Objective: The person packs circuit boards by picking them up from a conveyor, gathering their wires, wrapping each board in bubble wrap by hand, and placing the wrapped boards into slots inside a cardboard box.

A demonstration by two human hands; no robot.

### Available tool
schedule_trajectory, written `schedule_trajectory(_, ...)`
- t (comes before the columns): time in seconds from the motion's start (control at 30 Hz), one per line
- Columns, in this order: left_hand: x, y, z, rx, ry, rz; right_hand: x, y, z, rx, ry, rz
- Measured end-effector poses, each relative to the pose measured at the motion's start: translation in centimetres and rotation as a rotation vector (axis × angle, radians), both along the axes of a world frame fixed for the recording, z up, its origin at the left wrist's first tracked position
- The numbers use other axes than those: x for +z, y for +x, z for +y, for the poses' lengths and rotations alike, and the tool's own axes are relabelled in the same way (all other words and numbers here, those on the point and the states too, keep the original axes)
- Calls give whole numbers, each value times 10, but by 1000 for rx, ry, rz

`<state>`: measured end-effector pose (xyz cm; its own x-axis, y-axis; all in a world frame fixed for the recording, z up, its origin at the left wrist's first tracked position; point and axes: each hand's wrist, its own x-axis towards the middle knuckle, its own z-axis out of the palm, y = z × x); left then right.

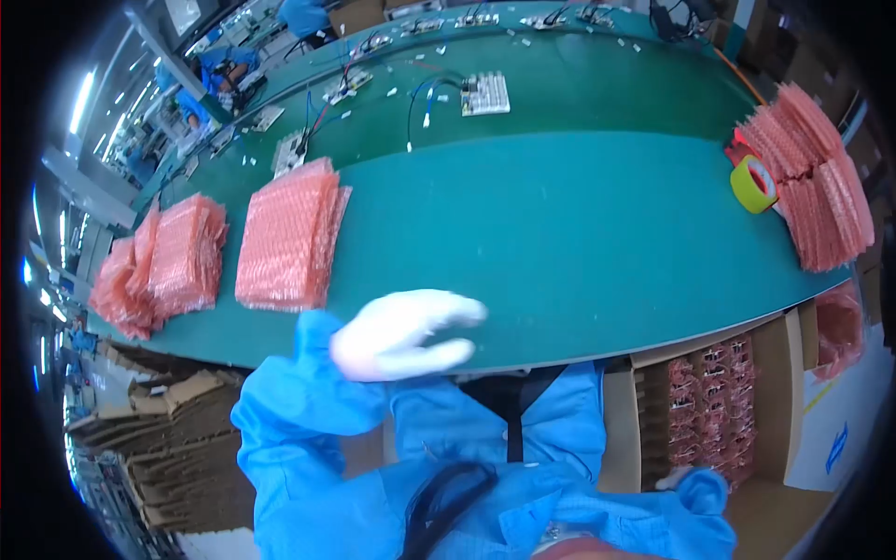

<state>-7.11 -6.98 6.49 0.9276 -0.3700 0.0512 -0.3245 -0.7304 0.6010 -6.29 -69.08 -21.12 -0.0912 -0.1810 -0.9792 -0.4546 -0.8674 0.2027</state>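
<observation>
My left hand (401, 336), in a white glove, hovers over the front edge of the green tabletop (523, 243). Its thumb and fingers are apart with nothing between them. Closest to it lies a stack of pink bubble-wrap bags (287, 238). My right hand (672, 479) is low on the right, at the open cardboard box (795, 392). The blue sleeve hides most of it, and its fingers do not show. Inside that box, pink-wrapped pieces (711, 401) stand in rows, with brown cardboard along the left side.
More pink bags (187, 252) lie at the left, and another pile (812, 182) at the right beside a yellow tape roll (752, 184). Circuit boards with cables (485, 95) line the far side. Cardboard dividers (177, 448) are stacked lower left. A person in blue (303, 17) is at the back.
</observation>
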Motion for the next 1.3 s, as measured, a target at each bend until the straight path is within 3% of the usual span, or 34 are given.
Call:
schedule_trajectory(0.03,5,1,16,103,-26,121,51,36,42,60,208,-143)
schedule_trajectory(0.1,-3,2,38,273,-192,321,205,103,159,205,438,-413)
schedule_trajectory(0.13,-11,2,51,334,-319,400,250,126,193,153,593,-519)
schedule_trajectory(0.17,-11,6,58,336,-283,425,273,147,220,313,831,-760)
schedule_trajectory(0.2,-18,11,66,322,-278,419,272,169,259,458,1143,-1312)
schedule_trajectory(0.23,-29,15,75,279,-178,386,274,190,305,527,1098,-1766)
schedule_trajectory(0.27,-41,19,83,239,-90,350,287,211,351,563,958,-1840)
schedule_trajectory(0.3,-52,20,88,242,-78,350,275,248,391,695,1047,-2009)
schedule_trajectory(0.33,-61,23,91,252,-68,349,282,270,436,582,1034,-1811)
schedule_trajectory(0.4,-59,24,92,132,3,123,273,320,523,832,1050,-1920)
schedule_trajectory(0.47,-63,25,95,118,-46,113,260,357,605,948,1051,-2042)
schedule_trajectory(0.57,-65,25,99,96,-71,54,239,389,695,1350,952,-2331)
schedule_trajectory(0.6,-66,24,101,85,-84,43,227,398,713,1338,980,-2333)
schedule_trajectory(0.67,-70,23,104,76,-82,25,211,408,733,1519,716,-1867)
schedule_trajectory(0.7,-69,22,104,85,-77,30,220,405,734,1544,655,-1759)
schedule_trajectory(0.73,-68,23,103,89,-75,30,231,402,726,1548,651,-1756)
schedule_trajectory(0.8,-67,23,104,74,-80,53,260,397,698,1427,527,-2047)
schedule_trajectory(0.9,-67,24,105,139,-133,204,317,372,645,1154,584,-2225)
schedule_trajectory(0.93,-74,23,103,309,-422,396,331,356,624,1065,690,-2329)
schedule_trajectory(1.0,-73,28,100,375,-698,287,362,305,578,536,921,-1654)
schedule_trajectory(1.07,-82,32,78,315,-949,42,353,279,549,354,1192,-1328)
schedule_trajectory(1.13,-74,45,52,331,-1364,136,345,234,529,151,1303,-1180)
schedule_trajectory(1.2,-74,38,44,69,-1795,298,327,196,515,22,1355,-1086)
schedule_trajectory(1.23,-65,31,37,55,-1757,236,316,180,508,-38,1401,-1058)
schedule_trajectory(1.3,-50,20,21,24,-1945,256,290,160,493,-180,1486,-890)
